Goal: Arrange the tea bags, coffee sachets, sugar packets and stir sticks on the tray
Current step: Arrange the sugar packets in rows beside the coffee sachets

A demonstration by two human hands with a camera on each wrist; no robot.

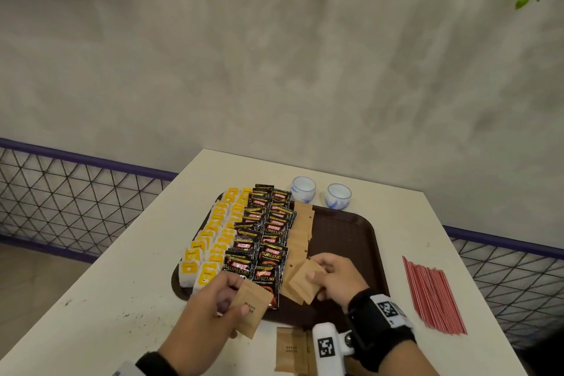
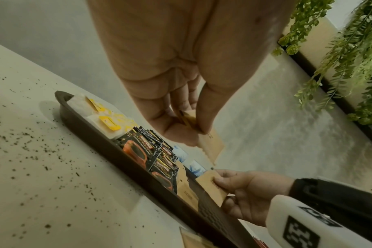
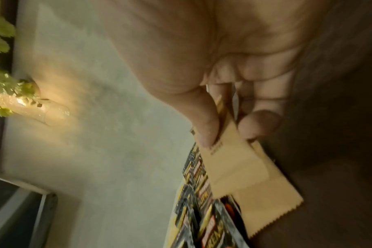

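Our right hand (image 1: pixel 335 276) is nearer the goal: its fingers (image 3: pixel 206 127) pinch a sugar packet (image 1: pixel 305 279) low over the tray (image 1: pixel 351 241), at the near end of the sugar row (image 1: pixel 300 232), which runs away from us beside the coffee sachets (image 1: pixel 268 238). We judge the packet should go down with its long axis along that row, overlapping the last one. Our left hand (image 1: pixel 213 305) pinches another packet (image 1: pixel 251 307) over the tray's near edge, waiting. More packets (image 1: pixel 290 351) lie on the tabletop (image 1: pixel 122 299) just this side; stir sticks (image 1: pixel 433 296) lie right of the tray.
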